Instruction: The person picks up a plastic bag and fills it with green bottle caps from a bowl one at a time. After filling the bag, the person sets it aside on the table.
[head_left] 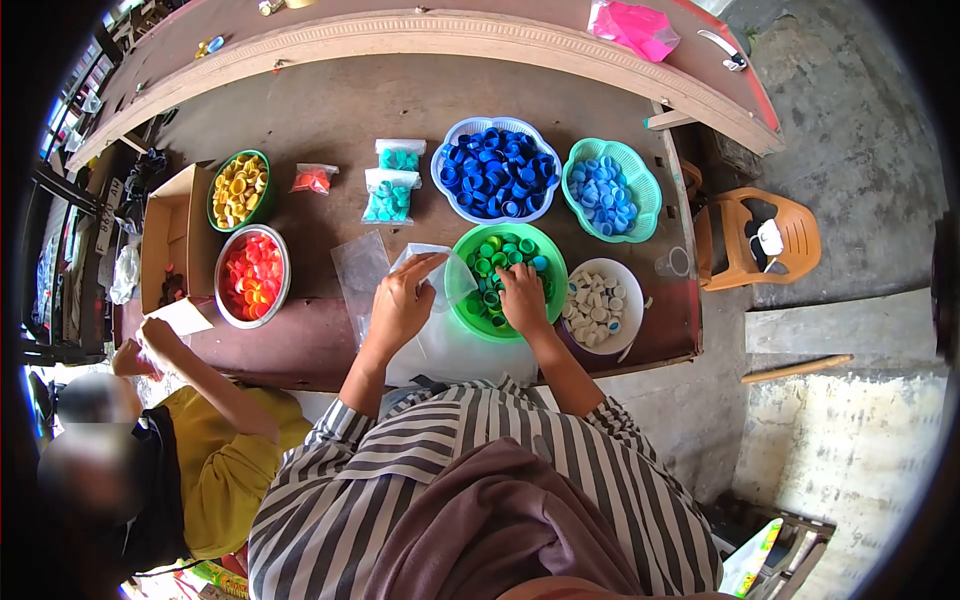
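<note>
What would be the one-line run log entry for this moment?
left hand: holds clear bag | right hand: in green bowl, on caps | white caps bowl beside

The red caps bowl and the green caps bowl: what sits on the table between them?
In the head view, a flat clear bag and the left hand, holding another clear bag.

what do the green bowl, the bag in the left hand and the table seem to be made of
Green bowl: likely plastic, with a glossy, evenly coloured rim.
Bag in the left hand: thin clear plastic film, see-through and crinkled.
Table: looks like wood, brown, matte and worn, with a carved edge.
</note>
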